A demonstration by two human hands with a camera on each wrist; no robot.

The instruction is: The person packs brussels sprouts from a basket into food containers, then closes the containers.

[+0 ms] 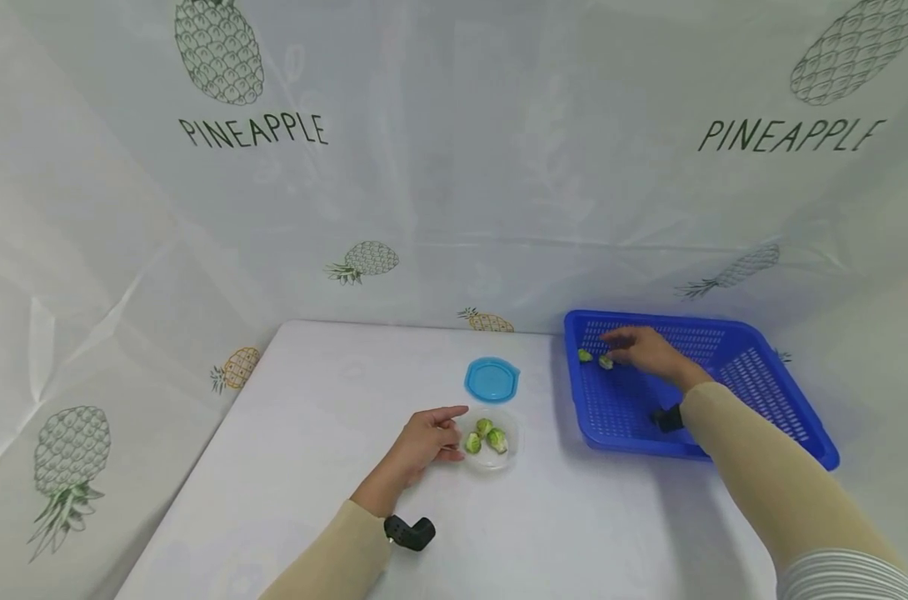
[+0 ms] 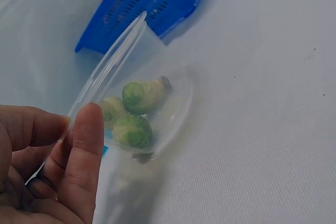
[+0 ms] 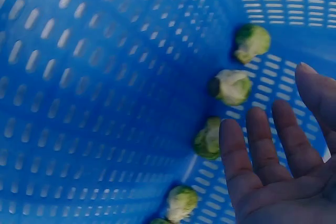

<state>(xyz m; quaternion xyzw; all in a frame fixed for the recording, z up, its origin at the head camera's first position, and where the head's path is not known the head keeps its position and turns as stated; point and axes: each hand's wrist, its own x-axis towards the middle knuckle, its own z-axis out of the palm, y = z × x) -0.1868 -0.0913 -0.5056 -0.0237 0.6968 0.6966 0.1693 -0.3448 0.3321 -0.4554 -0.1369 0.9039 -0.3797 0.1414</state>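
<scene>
My left hand (image 1: 426,442) pinches the rim of a round clear plastic bowl (image 2: 176,108) between thumb and fingers. Three Brussels sprouts (image 1: 496,440) lie inside the bowl, which stands on the white table. Inside the blue basket (image 1: 589,400), my right hand (image 1: 646,353) reaches down with fingers extended and apart. Nothing shows in its grasp. Several Brussels sprouts (image 3: 233,87) lie along one side of the basket floor. One sprout (image 3: 209,139) is right beside a fingertip; whether they touch I cannot tell.
A blue lid (image 1: 491,380) lies on the white table (image 1: 364,375) just behind the bowl. The basket stands at the table's right, its raised slotted walls around my right hand. A pineapple-printed sheet (image 1: 499,183) hangs behind the table.
</scene>
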